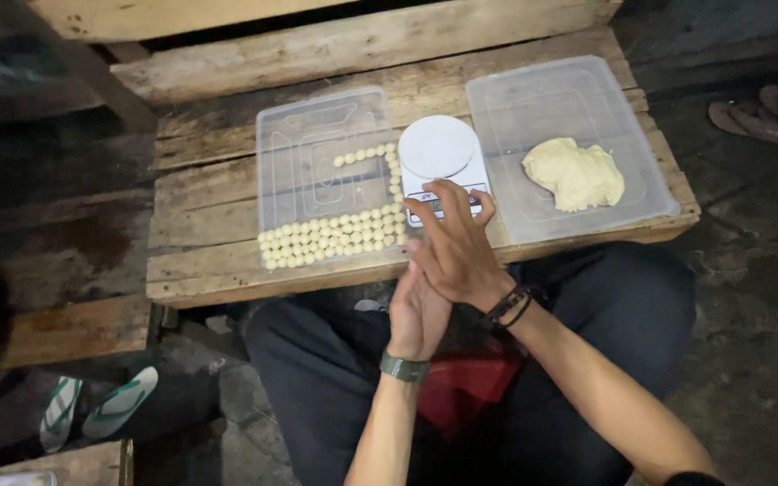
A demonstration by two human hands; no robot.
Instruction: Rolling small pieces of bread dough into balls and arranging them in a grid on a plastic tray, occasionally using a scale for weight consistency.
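1. Head view: the right hand (pixel 456 256) lies palm-down across the upturned left hand (pixel 418 315), just in front of the white kitchen scale (pixel 441 166) on the wooden worktop (pixel 200 202).
2. Risk: any dough piece pressed between the palms could slip out toward the lap, since the hands sit past the worktop edge.
3. Right fingers (pixel 447 202) are spread and overlap the scale's front; the left ones are hidden, so their state cannot be told.
4. Rows of dough balls (pixel 330 236) fill the left tray (pixel 317 117); the dough lump (pixel 574 174) lies in the right tray (pixel 542 90), apart from both hands.

A single head-worn view looks steeply down, close above the person's lap, facing forward; the wooden desk (pixel 218 270) lies just beyond the fingers (pixel 447 202).
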